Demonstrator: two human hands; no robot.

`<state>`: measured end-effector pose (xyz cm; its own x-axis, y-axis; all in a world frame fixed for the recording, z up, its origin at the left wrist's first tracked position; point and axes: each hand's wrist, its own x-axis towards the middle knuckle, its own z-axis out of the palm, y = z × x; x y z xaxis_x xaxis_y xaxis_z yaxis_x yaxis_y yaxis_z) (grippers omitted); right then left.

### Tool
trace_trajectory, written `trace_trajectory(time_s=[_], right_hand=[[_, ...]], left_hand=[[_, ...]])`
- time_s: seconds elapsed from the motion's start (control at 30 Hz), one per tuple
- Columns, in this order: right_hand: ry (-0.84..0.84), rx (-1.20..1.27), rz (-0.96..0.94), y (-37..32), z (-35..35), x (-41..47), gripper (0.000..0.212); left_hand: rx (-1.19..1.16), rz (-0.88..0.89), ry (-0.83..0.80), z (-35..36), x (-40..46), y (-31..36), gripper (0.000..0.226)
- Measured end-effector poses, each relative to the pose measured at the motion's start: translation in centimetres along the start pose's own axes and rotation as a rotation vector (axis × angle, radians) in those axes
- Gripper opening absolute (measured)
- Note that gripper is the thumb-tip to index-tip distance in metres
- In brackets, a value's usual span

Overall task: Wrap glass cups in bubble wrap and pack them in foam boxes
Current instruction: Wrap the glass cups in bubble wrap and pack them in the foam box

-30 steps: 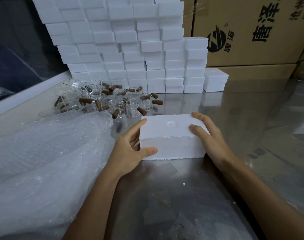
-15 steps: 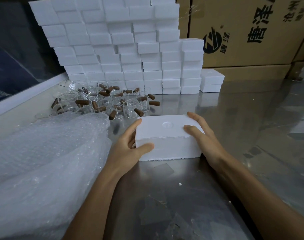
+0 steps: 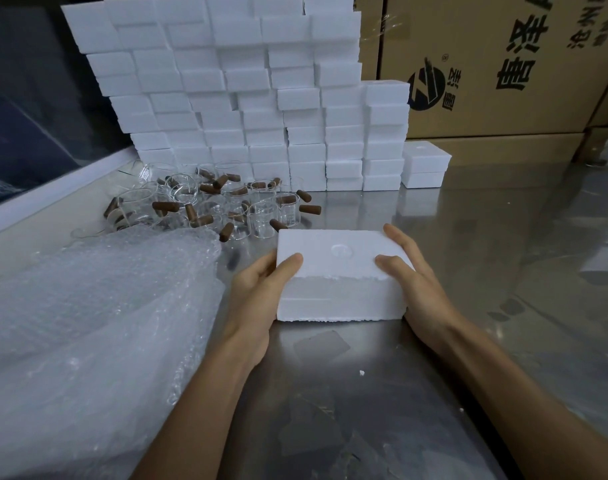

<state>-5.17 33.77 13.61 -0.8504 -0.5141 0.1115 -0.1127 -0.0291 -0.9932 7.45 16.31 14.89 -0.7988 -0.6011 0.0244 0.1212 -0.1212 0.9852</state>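
Note:
A white foam box with its lid on sits on the steel table in front of me. My left hand grips its left end, thumb on the lid's top. My right hand holds the right end, thumb on the lid's front corner and fingers along the side. Behind the box lies a cluster of several clear glass cups with brown wooden handles. A big heap of bubble wrap covers the table's left side.
A tall wall of stacked foam boxes stands at the back, with two more beside it. Brown cardboard cartons rise at the back right. The steel table stretches to the right. A dark pane edges the left.
My left thumb has moved from the box's front face up onto the lid. The box and my right hand have hardly shifted.

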Motion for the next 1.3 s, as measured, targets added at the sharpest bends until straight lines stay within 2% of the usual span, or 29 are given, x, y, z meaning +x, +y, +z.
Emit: trace_trajectory(time_s=[0.33, 0.47, 0.63, 0.8, 1.1, 1.3], right_hand=[[-0.01, 0.044, -0.011, 0.4, -0.1, 0.2, 0.059], [-0.016, 0.066, -0.002, 0.3, 0.0, 0.2, 0.06], [-0.022, 0.071, 0.006, 0.3, -0.1, 0.3, 0.058], [-0.021, 0.094, -0.008, 0.4, -0.1, 0.2, 0.061], [-0.027, 0.116, 0.006, 0.3, -0.5, 0.4, 0.063], [-0.034, 0.114, 0.022, 0.3, -0.6, 0.6, 0.063]], left_hand=[[-0.009, -0.086, -0.036, -0.7, -0.1, 0.4, 0.014], [-0.061, -0.102, 0.02, -0.2, -0.4, 0.2, 0.01], [-0.082, -0.129, 0.074, 0.1, -0.4, 0.1, 0.021], [-0.105, -0.13, 0.099, 0.3, -0.4, 0.2, 0.016], [-0.201, -0.15, 0.031, 0.5, -0.6, 0.4, 0.011], [-0.201, -0.15, 0.028, 0.5, -0.7, 0.4, 0.016]])
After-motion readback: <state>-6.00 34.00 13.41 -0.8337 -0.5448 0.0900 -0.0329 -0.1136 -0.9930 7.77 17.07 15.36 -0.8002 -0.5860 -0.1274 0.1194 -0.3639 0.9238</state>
